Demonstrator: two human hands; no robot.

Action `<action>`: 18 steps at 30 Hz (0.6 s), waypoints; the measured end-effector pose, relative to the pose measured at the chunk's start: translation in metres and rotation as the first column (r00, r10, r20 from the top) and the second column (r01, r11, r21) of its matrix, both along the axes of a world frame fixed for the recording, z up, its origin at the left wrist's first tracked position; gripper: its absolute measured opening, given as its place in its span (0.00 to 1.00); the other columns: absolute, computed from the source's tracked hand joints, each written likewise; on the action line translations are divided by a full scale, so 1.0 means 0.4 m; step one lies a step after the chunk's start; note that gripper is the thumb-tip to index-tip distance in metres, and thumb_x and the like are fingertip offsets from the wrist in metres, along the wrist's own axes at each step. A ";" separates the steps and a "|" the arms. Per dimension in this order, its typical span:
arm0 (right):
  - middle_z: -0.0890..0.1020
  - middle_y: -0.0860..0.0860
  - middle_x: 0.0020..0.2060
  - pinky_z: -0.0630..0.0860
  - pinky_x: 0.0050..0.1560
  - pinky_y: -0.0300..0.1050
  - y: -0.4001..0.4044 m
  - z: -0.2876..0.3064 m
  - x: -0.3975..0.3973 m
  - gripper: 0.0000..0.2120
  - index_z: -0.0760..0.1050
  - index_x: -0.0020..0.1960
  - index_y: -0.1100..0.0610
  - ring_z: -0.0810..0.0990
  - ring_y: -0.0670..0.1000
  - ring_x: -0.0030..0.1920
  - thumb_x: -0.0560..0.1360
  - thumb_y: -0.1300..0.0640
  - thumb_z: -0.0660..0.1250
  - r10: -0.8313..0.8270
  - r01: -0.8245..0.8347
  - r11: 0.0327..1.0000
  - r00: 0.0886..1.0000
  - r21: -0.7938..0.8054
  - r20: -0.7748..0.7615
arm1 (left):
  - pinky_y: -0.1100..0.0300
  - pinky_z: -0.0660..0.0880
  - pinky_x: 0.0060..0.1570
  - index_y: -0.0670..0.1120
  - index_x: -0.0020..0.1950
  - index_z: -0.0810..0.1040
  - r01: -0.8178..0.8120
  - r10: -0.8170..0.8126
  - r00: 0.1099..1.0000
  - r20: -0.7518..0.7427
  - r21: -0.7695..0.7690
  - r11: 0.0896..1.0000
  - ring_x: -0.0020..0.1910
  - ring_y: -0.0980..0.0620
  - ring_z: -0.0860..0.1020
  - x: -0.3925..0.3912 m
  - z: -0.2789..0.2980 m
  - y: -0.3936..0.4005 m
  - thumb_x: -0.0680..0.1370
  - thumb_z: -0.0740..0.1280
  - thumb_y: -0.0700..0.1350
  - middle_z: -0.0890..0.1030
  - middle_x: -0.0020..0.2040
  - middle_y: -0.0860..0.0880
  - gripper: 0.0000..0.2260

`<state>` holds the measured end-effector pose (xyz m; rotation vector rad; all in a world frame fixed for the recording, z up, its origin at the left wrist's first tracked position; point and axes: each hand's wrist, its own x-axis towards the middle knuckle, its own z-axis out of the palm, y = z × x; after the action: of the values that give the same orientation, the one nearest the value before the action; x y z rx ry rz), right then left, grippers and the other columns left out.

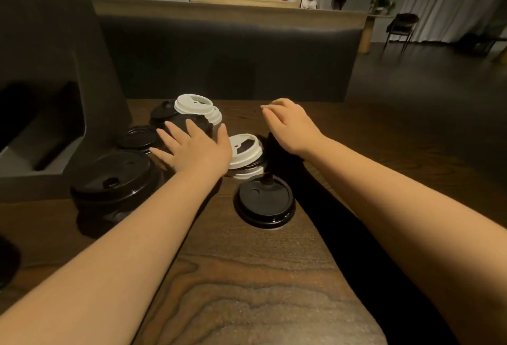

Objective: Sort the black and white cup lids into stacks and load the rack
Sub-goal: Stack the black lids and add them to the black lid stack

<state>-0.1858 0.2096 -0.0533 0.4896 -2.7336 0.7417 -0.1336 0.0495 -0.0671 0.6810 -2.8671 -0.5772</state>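
Black and white cup lids lie mixed on a dark wooden table [247, 276]. My left hand [196, 149] is spread flat with straight fingers over a black lid [201, 122] in the middle of the pile. Behind it sits a white lid [193, 103] on other white ones. A tall stack of black lids [113, 180] stands at the near left, and a single black lid [264, 202] lies in front. A white lid [245, 148] tops a mixed small stack by my left thumb. My right hand [290, 127] hovers above the table with loosely curled fingers, holding nothing.
A dark grey rack or stand [49, 114] rises at the left edge of the table, with two more black lids [140, 137] beside its base. Beyond the table runs a dark bench back. People sit far off at the back of the room.
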 end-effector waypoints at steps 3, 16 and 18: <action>0.70 0.53 0.68 0.64 0.70 0.52 -0.067 -0.006 -0.052 0.22 0.71 0.69 0.54 0.67 0.54 0.69 0.82 0.46 0.51 0.036 -0.034 0.999 0.993 -0.025 0.116 | 0.38 0.37 0.71 0.44 0.79 0.45 -0.052 0.051 0.998 0.021 0.006 0.999 0.77 0.40 0.37 -0.012 -0.017 -0.038 0.80 0.48 0.63 0.41 0.78 0.39 0.34; 0.56 0.51 0.77 0.47 0.74 0.62 -0.336 0.013 -0.261 0.26 0.56 0.76 0.41 0.48 0.59 0.77 0.80 0.37 0.45 0.164 -0.213 0.961 0.952 0.175 0.257 | 0.36 0.36 0.70 0.51 0.79 0.49 -0.031 0.031 0.998 0.051 0.003 1.000 0.77 0.39 0.38 -0.049 -0.062 -0.116 0.80 0.42 0.64 0.47 0.80 0.44 0.31; 0.53 0.51 0.78 0.43 0.74 0.64 -0.371 0.009 -0.271 0.26 0.54 0.76 0.40 0.45 0.59 0.77 0.80 0.36 0.43 0.197 -0.266 0.939 0.935 0.216 0.296 | 0.34 0.36 0.69 0.52 0.77 0.57 -0.021 0.021 1.000 0.008 -0.010 1.000 0.78 0.41 0.44 -0.051 -0.064 -0.114 0.80 0.43 0.63 0.55 0.78 0.45 0.28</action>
<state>-0.2941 0.0612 -0.0496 0.8396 -3.0843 0.5454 -0.1539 0.0038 -0.0925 0.7129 -2.8650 -0.5580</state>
